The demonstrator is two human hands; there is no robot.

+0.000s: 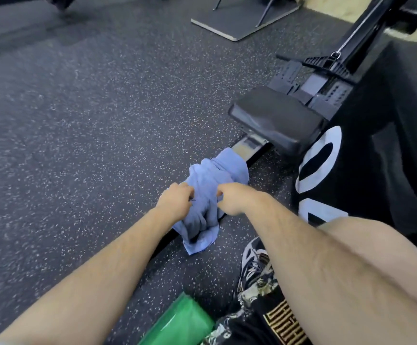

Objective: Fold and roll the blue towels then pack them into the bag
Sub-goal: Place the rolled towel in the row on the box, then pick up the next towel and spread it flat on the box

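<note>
As the blue towel [214, 175] drapes the rail [250, 145], a seat [274, 120] sits beyond.

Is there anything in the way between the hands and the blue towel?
No, nothing visible is in the way. The left hand and the right hand both already grip the blue towel. It lies crumpled over the metal rail, just on the near side of the black seat.

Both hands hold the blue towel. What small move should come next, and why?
Probably draw the hands apart to spread the blue towel. The left hand and right hand grip it close together, and it lies bunched and creased over the rail, so no straight edge is ready for folding.
</note>
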